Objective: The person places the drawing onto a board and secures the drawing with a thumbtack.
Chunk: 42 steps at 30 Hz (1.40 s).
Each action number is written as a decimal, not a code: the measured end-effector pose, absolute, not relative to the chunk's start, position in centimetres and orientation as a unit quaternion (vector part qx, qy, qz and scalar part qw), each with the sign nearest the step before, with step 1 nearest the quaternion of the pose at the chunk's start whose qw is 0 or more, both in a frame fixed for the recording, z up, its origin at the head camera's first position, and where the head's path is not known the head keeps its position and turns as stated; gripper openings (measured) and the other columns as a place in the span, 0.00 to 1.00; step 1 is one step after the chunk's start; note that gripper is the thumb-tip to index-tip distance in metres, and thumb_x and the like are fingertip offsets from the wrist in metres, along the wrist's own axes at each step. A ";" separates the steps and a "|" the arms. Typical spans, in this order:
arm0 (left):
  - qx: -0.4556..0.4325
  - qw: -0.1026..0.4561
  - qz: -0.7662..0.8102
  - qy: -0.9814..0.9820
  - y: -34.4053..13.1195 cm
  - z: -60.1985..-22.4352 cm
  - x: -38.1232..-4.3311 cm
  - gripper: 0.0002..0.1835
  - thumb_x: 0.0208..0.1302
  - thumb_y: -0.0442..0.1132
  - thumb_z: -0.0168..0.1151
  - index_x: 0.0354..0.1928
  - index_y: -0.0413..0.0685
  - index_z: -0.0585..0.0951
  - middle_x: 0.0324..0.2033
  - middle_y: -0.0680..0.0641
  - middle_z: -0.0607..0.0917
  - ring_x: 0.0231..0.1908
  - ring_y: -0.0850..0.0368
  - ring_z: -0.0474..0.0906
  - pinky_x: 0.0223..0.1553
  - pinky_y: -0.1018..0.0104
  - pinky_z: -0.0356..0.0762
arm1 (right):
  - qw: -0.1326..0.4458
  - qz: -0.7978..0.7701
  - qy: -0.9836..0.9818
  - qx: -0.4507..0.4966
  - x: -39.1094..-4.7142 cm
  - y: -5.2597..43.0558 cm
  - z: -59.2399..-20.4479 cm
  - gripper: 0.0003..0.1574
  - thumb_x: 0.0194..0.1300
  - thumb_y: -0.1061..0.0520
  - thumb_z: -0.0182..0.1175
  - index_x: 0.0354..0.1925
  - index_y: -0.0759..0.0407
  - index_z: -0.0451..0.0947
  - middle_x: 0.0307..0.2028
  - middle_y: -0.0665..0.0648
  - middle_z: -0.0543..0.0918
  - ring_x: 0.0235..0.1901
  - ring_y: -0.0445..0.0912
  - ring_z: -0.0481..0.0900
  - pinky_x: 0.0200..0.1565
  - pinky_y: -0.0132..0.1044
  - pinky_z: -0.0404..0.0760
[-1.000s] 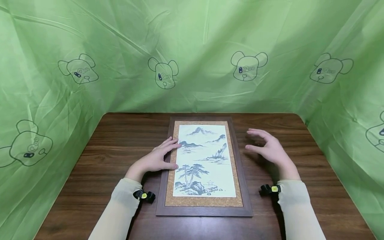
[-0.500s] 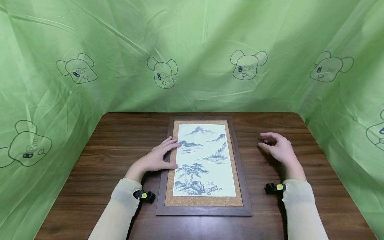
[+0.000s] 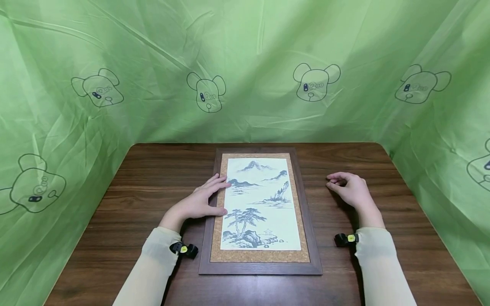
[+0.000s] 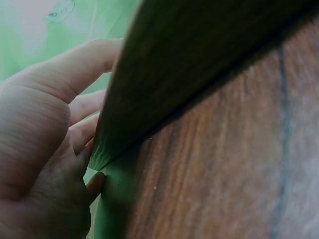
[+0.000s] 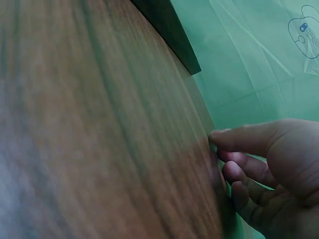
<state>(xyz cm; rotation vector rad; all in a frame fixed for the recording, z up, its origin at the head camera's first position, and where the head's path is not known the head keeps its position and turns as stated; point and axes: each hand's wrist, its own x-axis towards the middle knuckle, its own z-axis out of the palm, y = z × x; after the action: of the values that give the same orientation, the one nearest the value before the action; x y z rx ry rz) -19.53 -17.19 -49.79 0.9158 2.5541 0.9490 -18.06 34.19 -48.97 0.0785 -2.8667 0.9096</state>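
A sheet with a grey ink landscape (image 3: 245,197) lies on a cork panel (image 3: 260,256) inside a dark wooden frame (image 3: 260,268). From the left side, my left hand (image 3: 197,202) rests over the frame, its spread thumb and fingertips touching the sheet's left edge. In the left wrist view, the frame's dark side (image 4: 164,64) hides those fingertips. My right hand (image 3: 356,193) is near the table, right of the frame and apart from it. Its fingers are loosely bent, and nothing shows between them in the right wrist view.
The brown wood-grain table (image 3: 153,170) extends on both sides of the frame. Green cloth (image 3: 252,106) with bear-head outlines surrounds its back and sides. A small black device sits on the left wrist (image 3: 183,249) and another on the right wrist (image 3: 346,239).
My right hand has moved right, away from the frame, then slightly back left. Its thumb and fingers have drawn closer together. The left hand and the framed sheet stay in place.
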 end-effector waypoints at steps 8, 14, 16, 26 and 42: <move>0.316 0.131 0.330 0.880 -17.1 -49.5 -19.4 0.46 0.58 0.61 0.72 0.77 0.62 0.64 0.79 0.53 0.53 0.79 0.49 0.37 0.64 0.20 0.42 | 0.057 0.303 -0.951 0.016 -18.0 34.3 -49.2 0.11 0.66 0.52 0.70 0.45 0.54 0.88 0.35 0.53 0.89 0.36 0.46 0.84 0.40 0.42 0.77; 0.323 0.128 0.329 0.878 -17.1 -49.6 -19.4 0.46 0.59 0.61 0.71 0.77 0.61 0.64 0.79 0.51 0.53 0.79 0.46 0.37 0.64 0.20 0.43 | 0.046 0.303 -0.952 0.007 -18.0 34.5 -49.2 0.11 0.67 0.51 0.69 0.44 0.54 0.88 0.35 0.52 0.89 0.37 0.46 0.84 0.41 0.43 0.78; 0.321 0.130 0.330 0.878 -17.1 -49.7 -19.4 0.46 0.59 0.61 0.72 0.77 0.61 0.64 0.80 0.52 0.52 0.79 0.47 0.37 0.64 0.20 0.43 | 0.045 0.303 -0.952 0.002 -18.0 34.5 -49.2 0.11 0.67 0.50 0.69 0.44 0.54 0.88 0.34 0.51 0.89 0.36 0.45 0.85 0.42 0.43 0.78; 0.317 0.133 0.329 0.880 -17.1 -49.8 -19.4 0.47 0.58 0.63 0.71 0.77 0.62 0.64 0.80 0.53 0.52 0.79 0.49 0.36 0.66 0.23 0.42 | 0.039 0.305 -0.951 -0.012 -17.9 34.7 -49.2 0.10 0.69 0.49 0.67 0.40 0.53 0.86 0.33 0.51 0.87 0.35 0.44 0.82 0.41 0.42 0.75; 0.316 0.131 0.339 0.876 -17.1 -49.6 -19.4 0.46 0.58 0.59 0.73 0.77 0.60 0.65 0.80 0.52 0.52 0.79 0.47 0.36 0.67 0.24 0.41 | 0.028 0.400 -0.916 -0.015 -17.9 34.0 -48.1 0.21 0.64 0.40 0.70 0.36 0.56 0.82 0.31 0.59 0.89 0.27 0.50 0.84 0.31 0.33 0.76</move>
<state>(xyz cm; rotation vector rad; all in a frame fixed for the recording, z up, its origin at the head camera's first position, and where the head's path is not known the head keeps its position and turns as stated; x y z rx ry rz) -19.40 -17.09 -49.64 0.9176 2.5454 0.9855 -17.89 34.03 -48.07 -0.0456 -2.8262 1.2359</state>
